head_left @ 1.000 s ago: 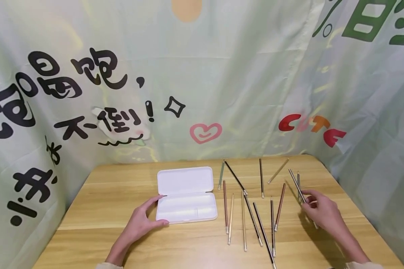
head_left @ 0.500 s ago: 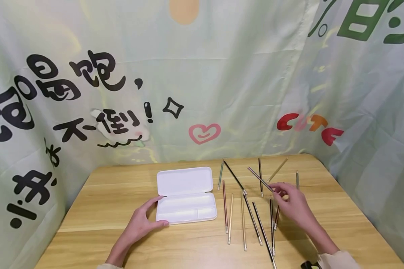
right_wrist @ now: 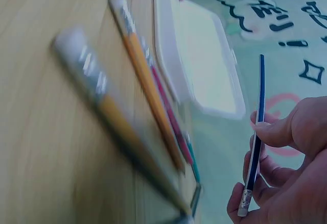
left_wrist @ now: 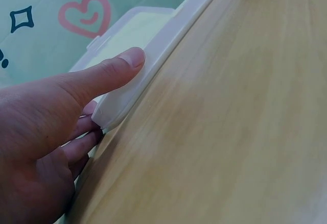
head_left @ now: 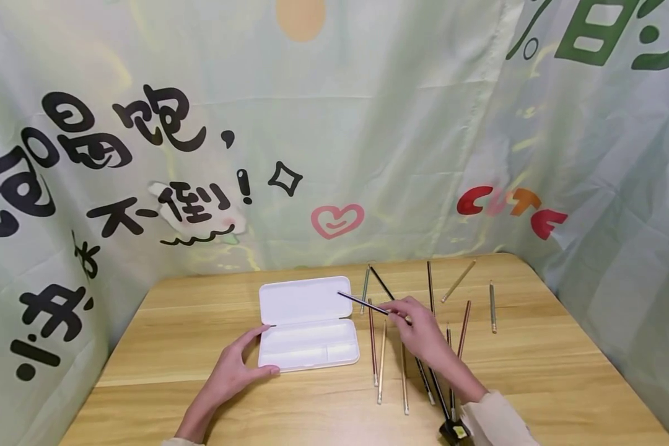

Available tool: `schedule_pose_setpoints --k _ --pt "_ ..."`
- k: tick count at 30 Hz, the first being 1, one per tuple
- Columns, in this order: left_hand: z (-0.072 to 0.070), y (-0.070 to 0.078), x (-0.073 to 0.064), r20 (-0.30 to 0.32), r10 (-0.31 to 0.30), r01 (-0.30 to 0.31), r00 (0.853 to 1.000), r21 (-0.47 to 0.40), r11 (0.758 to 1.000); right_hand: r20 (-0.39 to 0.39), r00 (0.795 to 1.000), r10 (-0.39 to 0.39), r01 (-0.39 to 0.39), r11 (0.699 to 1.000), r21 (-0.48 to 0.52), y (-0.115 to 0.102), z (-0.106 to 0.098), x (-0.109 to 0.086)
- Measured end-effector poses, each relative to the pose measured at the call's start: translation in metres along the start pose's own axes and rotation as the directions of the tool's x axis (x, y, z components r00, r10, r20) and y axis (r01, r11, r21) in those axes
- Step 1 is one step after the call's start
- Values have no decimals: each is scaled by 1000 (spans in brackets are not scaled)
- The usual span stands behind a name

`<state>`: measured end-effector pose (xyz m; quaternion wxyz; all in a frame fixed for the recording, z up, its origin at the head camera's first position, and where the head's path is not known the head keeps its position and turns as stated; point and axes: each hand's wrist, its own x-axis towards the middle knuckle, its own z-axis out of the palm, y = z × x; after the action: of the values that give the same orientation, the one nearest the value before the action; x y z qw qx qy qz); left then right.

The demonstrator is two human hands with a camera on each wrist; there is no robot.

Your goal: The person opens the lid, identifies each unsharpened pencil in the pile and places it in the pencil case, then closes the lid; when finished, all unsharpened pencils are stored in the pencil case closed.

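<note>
An open white pencil case lies on the table, its lid folded back. My left hand holds the case by its left end. In the left wrist view the thumb lies along the front wall, with the fingers curled around the end. Between thumb and fingers my right hand pinches a dark striped pencil, raised over the table. Its eraser end points back into the palm; in the head view its far end overlaps the lid's right part. Several pencils lie beneath the right hand, partly hidden by it.
Right of the case lie scattered pencils: a dark red one, a natural wood one, a green one and several black ones. A grey pencil sits farther right. A printed curtain surrounds the wooden table.
My right hand has carried the dark striped pencil leftward from the table's right side toward the case, turning the pencil's far end left. The left hand has stayed on the case.
</note>
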<state>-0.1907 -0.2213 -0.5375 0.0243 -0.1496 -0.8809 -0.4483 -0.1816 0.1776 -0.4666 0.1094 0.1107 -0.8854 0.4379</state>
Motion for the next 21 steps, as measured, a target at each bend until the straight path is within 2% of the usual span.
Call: schedule_pose_setpoints --k 3,10,17,21 --pt "0 -1 0 -1 7 -7 1000 0 1000 20 1000 -24 23 999 23 -9 19 7" --pt "0 -1 1 -13 17 -17 1000 9 1000 5 997 -78 77 993 91 -27 56 25" --pt "0 0 1 -3 -31 31 1000 0 1000 112 988 -111 98 989 111 -35 87 34" --pt "0 1 1 -6 -43 43 999 -9 999 198 973 -120 98 988 121 -36 99 34"
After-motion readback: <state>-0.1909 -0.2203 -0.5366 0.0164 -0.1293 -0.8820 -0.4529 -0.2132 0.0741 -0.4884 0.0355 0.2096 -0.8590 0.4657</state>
